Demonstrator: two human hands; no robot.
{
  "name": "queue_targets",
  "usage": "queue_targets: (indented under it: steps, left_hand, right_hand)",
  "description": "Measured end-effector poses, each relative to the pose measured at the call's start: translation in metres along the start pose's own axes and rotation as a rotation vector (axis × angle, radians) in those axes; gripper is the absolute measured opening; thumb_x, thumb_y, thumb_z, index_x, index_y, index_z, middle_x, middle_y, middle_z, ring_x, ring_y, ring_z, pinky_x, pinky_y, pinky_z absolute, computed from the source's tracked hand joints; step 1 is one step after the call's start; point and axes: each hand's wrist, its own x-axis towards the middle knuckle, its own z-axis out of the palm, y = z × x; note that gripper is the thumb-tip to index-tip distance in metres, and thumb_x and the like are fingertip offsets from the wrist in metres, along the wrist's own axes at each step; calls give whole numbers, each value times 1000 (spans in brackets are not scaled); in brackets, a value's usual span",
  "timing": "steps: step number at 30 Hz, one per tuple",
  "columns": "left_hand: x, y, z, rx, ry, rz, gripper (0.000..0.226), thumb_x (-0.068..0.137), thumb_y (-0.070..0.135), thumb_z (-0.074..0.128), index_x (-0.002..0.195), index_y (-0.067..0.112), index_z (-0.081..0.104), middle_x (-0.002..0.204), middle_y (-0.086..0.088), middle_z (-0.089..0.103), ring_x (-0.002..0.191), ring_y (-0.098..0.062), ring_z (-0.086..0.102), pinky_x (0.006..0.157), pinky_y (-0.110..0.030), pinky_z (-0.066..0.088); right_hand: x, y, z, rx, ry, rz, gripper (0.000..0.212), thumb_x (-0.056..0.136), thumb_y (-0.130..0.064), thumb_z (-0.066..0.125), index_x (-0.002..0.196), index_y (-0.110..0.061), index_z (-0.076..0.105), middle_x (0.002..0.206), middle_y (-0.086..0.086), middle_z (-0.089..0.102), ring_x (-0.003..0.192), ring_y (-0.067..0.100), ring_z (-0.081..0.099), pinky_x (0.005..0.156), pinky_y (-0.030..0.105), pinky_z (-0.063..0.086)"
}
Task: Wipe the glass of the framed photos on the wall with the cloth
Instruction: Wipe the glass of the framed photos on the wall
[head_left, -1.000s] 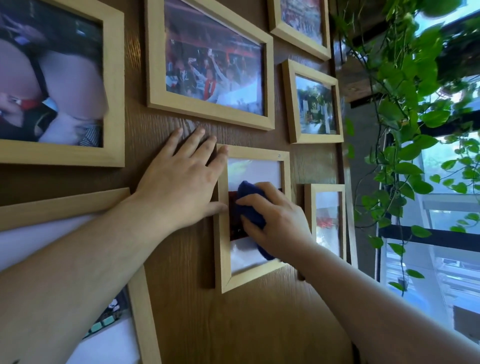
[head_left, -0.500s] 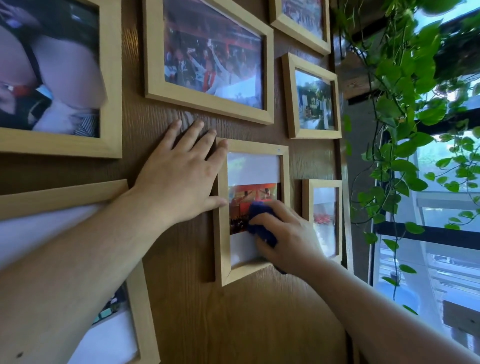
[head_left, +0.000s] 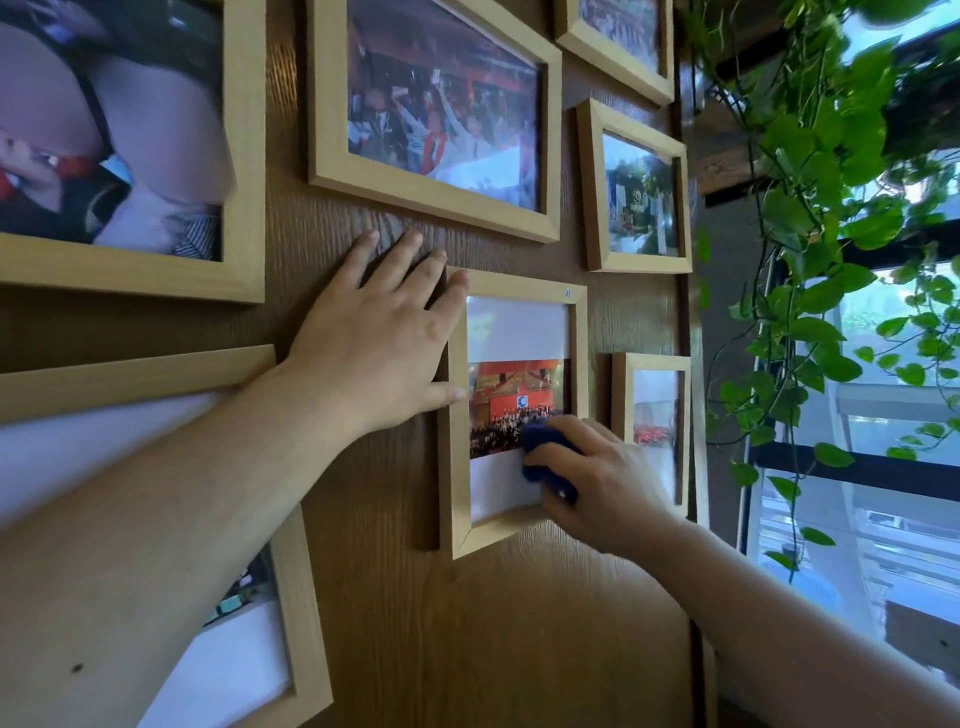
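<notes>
Small light-wood picture frame (head_left: 457, 415) with the red group photo hangs on the brown wood-grain wall (head_left: 519, 649), centre of the cluster, below the big landscape frame (head_left: 436, 208). I have the right hand (head_left: 602, 483) curled around a bunched dark-blue cloth (head_left: 545, 457), pressing it on the glass at the lower right corner. The left hand (head_left: 379, 343) is flat and spread, gripping nothing, palm on the wall, thumb and index fingertip on the frame's left rail.

Risks as I see them:
- Bracing is on one side only; a hard sideways wipe could swing the frame or lift it off its hanger, which I can't see.
- Right knuckles sit just beside the narrow light-wood frame (head_left: 621, 415) to the right; an overshoot could knock it.
- A balled cloth gives a small contact patch, so streaks and missed corners are likely.
- Top white band of the glass looks not yet covered by this pass.
</notes>
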Motion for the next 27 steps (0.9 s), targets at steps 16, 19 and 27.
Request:
queue_targets:
  steps: [16,19,27]
  left_hand:
    - [0,-1,2,-26,-22,-20,100,74,74,47,148,19,7,159,-11,15,147,-28,1,118,-51,1]
    - [-4,2,0,-54,-53,-43,99,76,71,47,149,21,2,161,-12,8,147,-27,-4,118,-51,-2]
    - [-20,26,-13,-199,63,-89,74,88,59,35,147,15,25,154,-18,27,144,-32,17,117,-51,14]
  right_hand:
    - [-34,19,8,49,-129,45,33,80,-40,59,111,-30,56,112,-4,56,90,17,58,60,26,47]
    - [-33,30,4,15,-136,-33,33,81,-39,60,112,-28,56,114,-2,56,90,16,58,61,26,49]
    - [-8,57,-16,45,-52,-200,34,82,-34,62,113,-20,59,114,7,58,89,23,59,58,35,56]
